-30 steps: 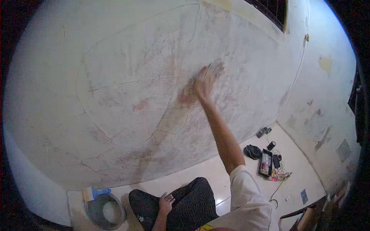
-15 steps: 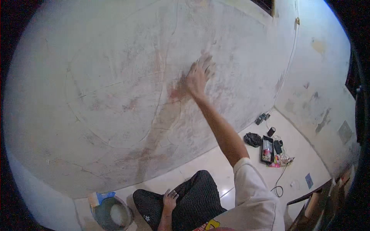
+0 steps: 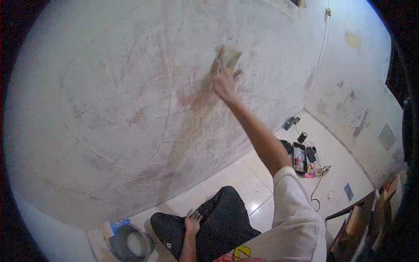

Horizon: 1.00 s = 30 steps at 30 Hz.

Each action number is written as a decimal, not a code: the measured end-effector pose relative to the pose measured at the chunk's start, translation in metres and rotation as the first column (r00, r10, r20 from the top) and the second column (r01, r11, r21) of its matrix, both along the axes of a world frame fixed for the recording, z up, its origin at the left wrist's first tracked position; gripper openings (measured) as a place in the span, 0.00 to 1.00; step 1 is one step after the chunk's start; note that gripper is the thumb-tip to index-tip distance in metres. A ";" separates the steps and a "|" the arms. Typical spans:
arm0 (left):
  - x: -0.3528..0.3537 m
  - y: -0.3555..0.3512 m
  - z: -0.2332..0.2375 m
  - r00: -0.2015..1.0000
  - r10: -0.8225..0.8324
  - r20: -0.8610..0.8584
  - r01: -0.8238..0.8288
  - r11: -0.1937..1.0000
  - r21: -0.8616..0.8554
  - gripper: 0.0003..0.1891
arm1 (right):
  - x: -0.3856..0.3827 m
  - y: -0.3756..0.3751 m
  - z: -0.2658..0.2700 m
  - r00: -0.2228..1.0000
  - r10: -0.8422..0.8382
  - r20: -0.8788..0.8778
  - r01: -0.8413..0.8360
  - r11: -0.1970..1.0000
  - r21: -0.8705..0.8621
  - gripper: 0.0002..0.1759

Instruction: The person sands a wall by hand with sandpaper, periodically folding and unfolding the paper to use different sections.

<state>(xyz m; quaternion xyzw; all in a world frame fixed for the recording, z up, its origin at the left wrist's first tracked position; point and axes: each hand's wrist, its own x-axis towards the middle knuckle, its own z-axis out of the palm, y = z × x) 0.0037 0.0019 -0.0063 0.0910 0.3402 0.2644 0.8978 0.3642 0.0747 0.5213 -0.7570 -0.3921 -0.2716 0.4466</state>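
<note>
Head view: brush (image 3: 119,225) rests across bucket (image 3: 117,245) near the floor (image 3: 224,185)'s wall-side edge, likely kept handy; left hand (image 3: 192,221) lies loose on the lap (image 3: 220,222); right hand (image 3: 224,84) grips pale pad (image 3: 230,57) against wall (image 3: 131,78), seemingly for pressure.

Your right hand (image 3: 224,85) has moved rightward along the wall, farther from the reddish patch (image 3: 185,100) than before. A pale sheet (image 3: 230,57) now sticks out past your fingertips, where earlier your hand mostly covered it; it looks folded, but blur makes that hard to confirm. Your arm's shadow (image 3: 185,131) has slid right with the hand. Your forearm (image 3: 262,139) now hides part of the black bag (image 3: 286,145), previously in full view. Your view has shifted too: the dark window (image 3: 297,2) is down to a sliver at top.
</note>
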 end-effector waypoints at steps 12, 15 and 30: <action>0.002 0.002 0.003 0.997 -0.016 -0.074 0.015 1.000 -0.021 0.21 | -0.045 -0.039 -0.059 0.985 0.161 0.059 -0.155 0.983 -0.100 0.32; 0.002 0.002 -0.010 0.999 0.004 -0.037 -0.004 1.000 -0.007 0.20 | 0.013 -0.005 -0.089 0.836 -0.026 0.549 0.062 0.997 -0.046 0.31; 0.005 0.001 0.011 0.998 0.000 -0.065 0.000 1.000 -0.012 0.20 | -0.026 -0.027 -0.066 0.995 0.018 0.100 -0.009 0.996 -0.092 0.31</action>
